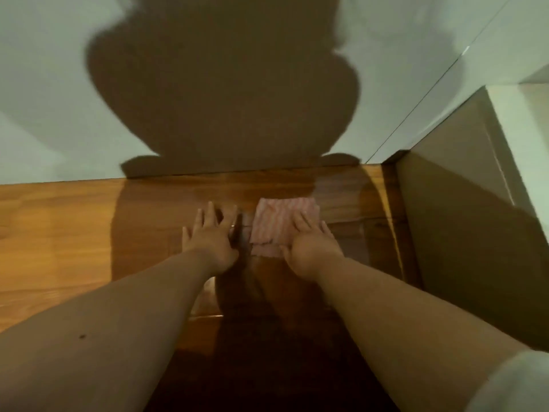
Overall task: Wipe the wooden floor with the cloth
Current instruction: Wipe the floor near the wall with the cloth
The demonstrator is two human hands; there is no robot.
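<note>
A pink-and-white striped cloth [276,221] lies flat on the glossy wooden floor [68,233], close to the wall. My right hand [312,245] presses on the cloth's right and near part with straight, spread fingers. My left hand [212,236] rests flat on the bare floor just left of the cloth, fingers spread, apart from it by a narrow gap. Both forearms stretch forward from the bottom of the view. The near right corner of the cloth is hidden under my right hand.
A pale wall [44,99] rises right behind the cloth, with my shadow cast on it. At the right, a wall corner or door frame [463,203] juts out toward me. More wooden floor stretches away to the left.
</note>
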